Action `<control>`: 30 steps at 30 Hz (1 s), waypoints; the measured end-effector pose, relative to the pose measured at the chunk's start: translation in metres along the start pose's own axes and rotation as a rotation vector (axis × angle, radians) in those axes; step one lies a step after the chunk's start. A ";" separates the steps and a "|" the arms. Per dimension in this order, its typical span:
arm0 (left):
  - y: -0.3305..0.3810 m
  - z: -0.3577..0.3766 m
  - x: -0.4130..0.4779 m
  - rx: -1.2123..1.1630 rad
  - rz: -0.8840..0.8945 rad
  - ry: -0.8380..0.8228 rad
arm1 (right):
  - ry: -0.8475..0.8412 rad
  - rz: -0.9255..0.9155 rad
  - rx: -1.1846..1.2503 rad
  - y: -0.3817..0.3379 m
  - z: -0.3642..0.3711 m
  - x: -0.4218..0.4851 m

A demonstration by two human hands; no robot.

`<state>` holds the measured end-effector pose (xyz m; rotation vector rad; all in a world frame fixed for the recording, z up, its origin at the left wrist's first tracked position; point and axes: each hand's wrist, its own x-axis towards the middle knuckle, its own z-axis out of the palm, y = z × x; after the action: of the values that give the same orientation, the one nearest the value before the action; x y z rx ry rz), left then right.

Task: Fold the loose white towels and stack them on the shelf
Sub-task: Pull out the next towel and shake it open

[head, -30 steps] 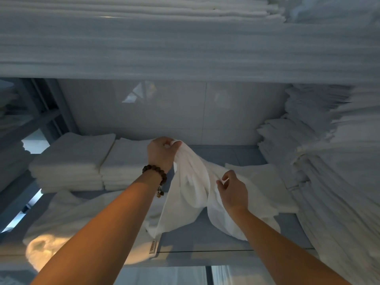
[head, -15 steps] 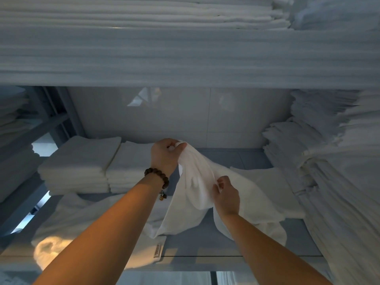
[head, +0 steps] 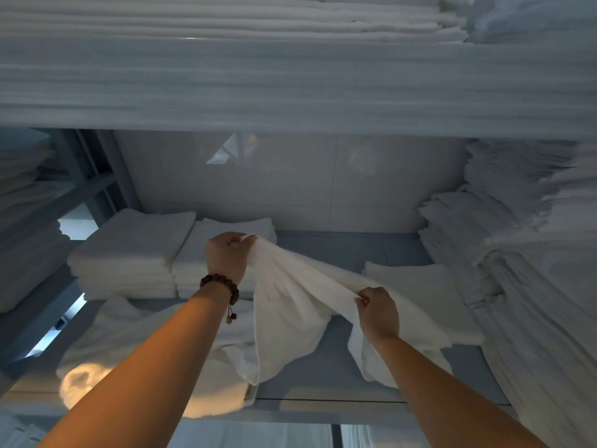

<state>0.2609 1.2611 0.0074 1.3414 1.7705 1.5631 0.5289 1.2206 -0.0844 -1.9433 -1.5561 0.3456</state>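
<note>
The left hand [head: 226,257] and right hand [head: 378,313] are pinching a white towel [head: 290,295] over the grey shelf [head: 323,378]; a small tag [head: 248,394] nearby is unreadable.

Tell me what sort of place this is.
Probably a linen store room: a shelf with stacks of folded towels, a tall pile of white linen on the right, and more linen overhead.

The towel [head: 290,305] between the left hand [head: 226,255] and the right hand [head: 378,313] is soft white cloth, matt, with a fine nap. On the left wrist, the bracelet [head: 223,286] has round brown beads that look like wood, a little shiny. Under the hands, the shelf [head: 323,376] is smooth, matt grey. Behind the hands, the wall [head: 290,189] is glossy and reflects light. The folded stacks [head: 129,253] beside the left hand are thick matt cloth.
</note>
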 end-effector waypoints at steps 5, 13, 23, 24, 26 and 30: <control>-0.016 0.003 -0.006 0.166 0.027 -0.138 | 0.027 -0.038 0.255 -0.021 -0.026 0.012; 0.035 0.039 -0.045 0.085 0.279 -0.426 | -0.102 -0.175 0.429 -0.095 -0.070 0.028; 0.054 0.070 -0.050 0.045 0.318 -0.393 | -0.238 -0.019 0.871 -0.090 -0.079 0.009; 0.056 0.073 -0.050 0.046 0.308 -0.372 | -0.240 -0.004 0.856 -0.084 -0.075 0.007; 0.061 0.079 -0.047 0.044 0.283 -0.328 | -0.217 -0.016 0.676 -0.071 -0.065 0.002; 0.072 0.085 -0.038 0.029 0.227 -0.282 | -0.064 -0.012 0.419 -0.049 -0.044 -0.009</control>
<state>0.3741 1.2656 0.0393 1.7321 1.5179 1.3791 0.5124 1.2049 -0.0222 -1.6093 -1.3989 0.6760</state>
